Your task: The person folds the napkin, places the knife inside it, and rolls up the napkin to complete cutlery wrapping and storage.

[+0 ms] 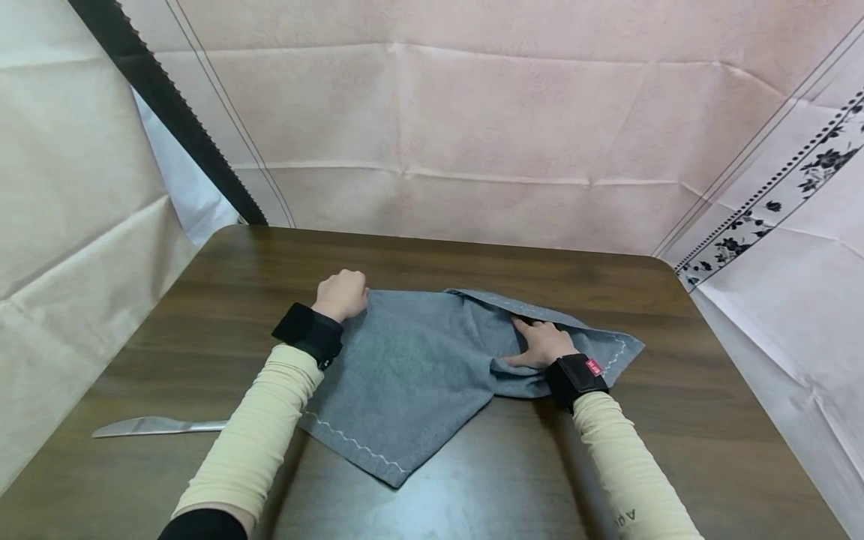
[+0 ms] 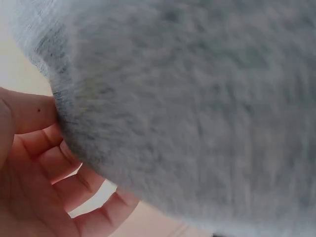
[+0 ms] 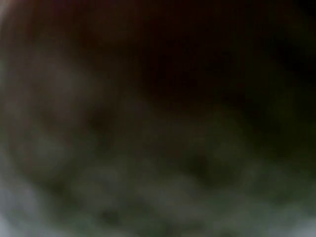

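Observation:
A grey-blue cloth with wavy pale stitching along its edges is spread across the table, partly lifted and creased toward the right. My left hand pinches its upper left corner; in the left wrist view the thumb and fingers of that hand meet at the edge of the cloth. Toward the cloth's right end, my right hand rests on it with thumb and forefinger spread, beside a folded-over flap. The right wrist view is too dark and blurred to tell anything more.
A table knife lies left of the cloth, its handle end hidden behind my left forearm. The brown wooden table has rounded far corners. Pale sheeting hangs behind it and at both sides.

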### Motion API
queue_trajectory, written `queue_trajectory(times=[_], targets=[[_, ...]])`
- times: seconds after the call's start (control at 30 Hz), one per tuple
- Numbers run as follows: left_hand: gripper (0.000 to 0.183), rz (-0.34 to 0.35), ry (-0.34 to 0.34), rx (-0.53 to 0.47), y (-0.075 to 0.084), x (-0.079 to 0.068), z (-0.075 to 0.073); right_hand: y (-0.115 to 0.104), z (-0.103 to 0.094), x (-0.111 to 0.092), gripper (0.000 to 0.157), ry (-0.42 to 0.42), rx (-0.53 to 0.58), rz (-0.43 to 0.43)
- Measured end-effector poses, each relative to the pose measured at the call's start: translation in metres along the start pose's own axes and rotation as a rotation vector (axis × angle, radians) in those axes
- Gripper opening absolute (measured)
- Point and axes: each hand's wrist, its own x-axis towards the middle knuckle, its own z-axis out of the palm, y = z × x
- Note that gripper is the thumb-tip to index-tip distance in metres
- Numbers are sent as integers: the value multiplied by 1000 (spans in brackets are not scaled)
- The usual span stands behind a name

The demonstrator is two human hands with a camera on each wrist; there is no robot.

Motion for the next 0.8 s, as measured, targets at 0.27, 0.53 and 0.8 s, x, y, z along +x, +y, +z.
queue_trajectory(times=[0.27, 0.53, 0.8], targets=[[36, 5, -131, -115, -15, 3, 0, -4, -2, -2, 87, 10, -11, 34], [23, -33, -297, -94, -17, -1, -1, -5, -3, -1, 103, 5, 33, 72], [45, -8, -521, -89, -7, 1, 1, -6, -7, 0, 106, -3, 39, 78]])
